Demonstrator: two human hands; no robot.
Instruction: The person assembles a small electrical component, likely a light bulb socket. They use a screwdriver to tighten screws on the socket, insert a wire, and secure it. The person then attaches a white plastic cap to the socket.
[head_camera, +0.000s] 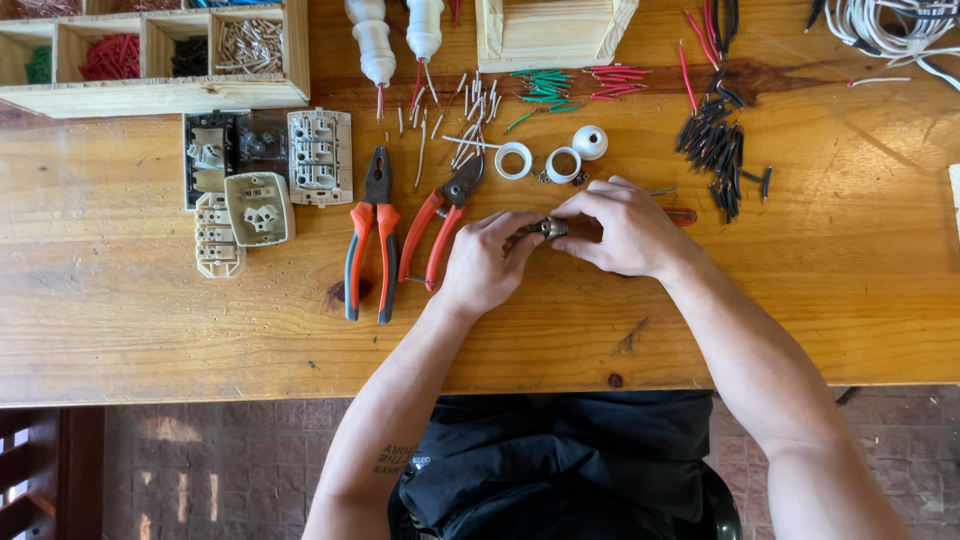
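Note:
My left hand (487, 262) and my right hand (620, 228) meet over the middle of the wooden table (150, 330). Between their fingertips they pinch a small brass-coloured metal part (551, 228). A red-handled tool (682, 215) pokes out from under my right hand; whether the hand holds it I cannot tell. Just beyond the hands lie three white plastic rings and caps (553, 160). Left of my left hand lie orange-handled pliers (371, 235) and an orange-handled wire stripper (440, 220).
Cream and black socket and switch modules (262, 180) lie at the left. A wooden compartment tray (160, 55) holds wire pieces. Two white lamp holders (395, 40), stripped wire ends (450, 125), green and red wire pieces (575, 85), black wire pieces (715, 150) and white cable (890, 30) lie behind.

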